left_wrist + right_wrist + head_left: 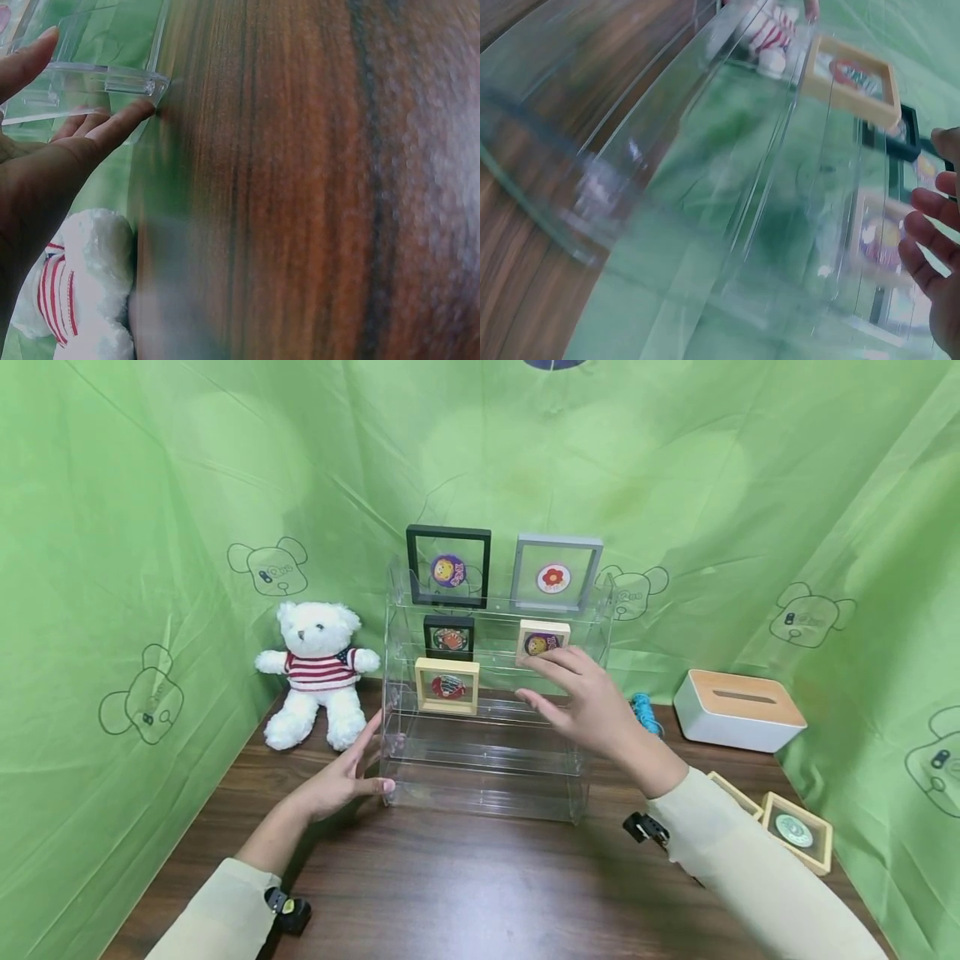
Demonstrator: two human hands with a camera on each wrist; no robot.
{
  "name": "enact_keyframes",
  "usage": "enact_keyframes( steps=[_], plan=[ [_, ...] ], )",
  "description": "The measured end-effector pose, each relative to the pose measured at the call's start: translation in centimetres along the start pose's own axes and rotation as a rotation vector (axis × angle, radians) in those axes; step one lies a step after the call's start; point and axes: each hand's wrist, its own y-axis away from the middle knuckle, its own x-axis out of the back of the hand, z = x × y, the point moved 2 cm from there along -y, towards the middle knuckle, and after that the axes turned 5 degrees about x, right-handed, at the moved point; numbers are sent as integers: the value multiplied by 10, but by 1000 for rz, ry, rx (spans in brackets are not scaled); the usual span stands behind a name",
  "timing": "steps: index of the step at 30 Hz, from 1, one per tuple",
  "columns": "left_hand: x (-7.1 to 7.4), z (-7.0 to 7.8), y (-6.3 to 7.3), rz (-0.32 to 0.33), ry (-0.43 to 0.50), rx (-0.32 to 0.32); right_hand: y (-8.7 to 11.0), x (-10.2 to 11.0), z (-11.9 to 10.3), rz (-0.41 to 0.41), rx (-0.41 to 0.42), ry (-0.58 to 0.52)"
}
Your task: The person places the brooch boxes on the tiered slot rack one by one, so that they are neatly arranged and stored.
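A clear acrylic tiered display rack point(487, 793) stands on the table. My left hand point(333, 787) touches its left side panel, thumb at the front edge and fingers straight along the panel. My right hand point(581, 697) is in front of the second tier with loosely bent fingers point(930, 225) that hold nothing. Closest to those fingers is a small light-wood frame point(543, 628) with a purple badge, partly covered by the hand. On the left of the rack are a small black frame point(448, 628) and, one tier lower, a light-wood frame point(447, 664).
A large black frame point(448, 529) and a grey frame point(559, 540) occupy the top tier. A white teddy bear point(318, 668) sits left of the rack. Rightward are blue cord point(645, 714), a tissue box point(738, 710) and wooden frames point(797, 831). Green cloth surrounds the table.
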Motion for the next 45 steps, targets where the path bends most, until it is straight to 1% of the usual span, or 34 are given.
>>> enact_keyframes(
  steps=[5, 11, 13, 16, 19, 23, 29, 32, 35, 38, 40, 43, 45],
  plan=[
    [0, 0, 0, 3, -1, 6, 21, 19, 9, 58, -6, 8],
    [-1, 0, 0, 4, -1, 11, 43, 42, 19, 151, 52, 7],
    [-1, 0, 0, 6, 0, 9, 52, 49, 24, 175, 39, -10],
    [-1, 0, 0, 6, 4, 8, 71, 57, 32, 186, -41, -48],
    [-1, 2, -1, 4, 3, 7, 93, 63, 42, 119, -153, -39],
    [-1, 2, -1, 5, -2, 5, 124, 67, 55, -13, -239, -5],
    [-1, 1, 1, 11, -8, 10, 164, 66, 67, -124, -246, 17],
    [-1, 1, 1, 11, -5, 6, 183, 66, 72, -183, -270, 31],
    [-1, 0, 0, 7, -3, -1, 199, 65, 77, -265, -291, 17],
    [0, -1, 0, 4, -4, -9, 215, 65, 83, -358, -315, -32],
    [0, -2, 0, 3, -4, -12, 225, 64, 86, -422, -327, -45],
    [0, -2, 0, 1, -3, -15, 238, 63, 91, -492, -315, -41],
    [0, -1, 0, 1, 2, -13, 244, 62, 93, -515, -293, -37]
  ],
)
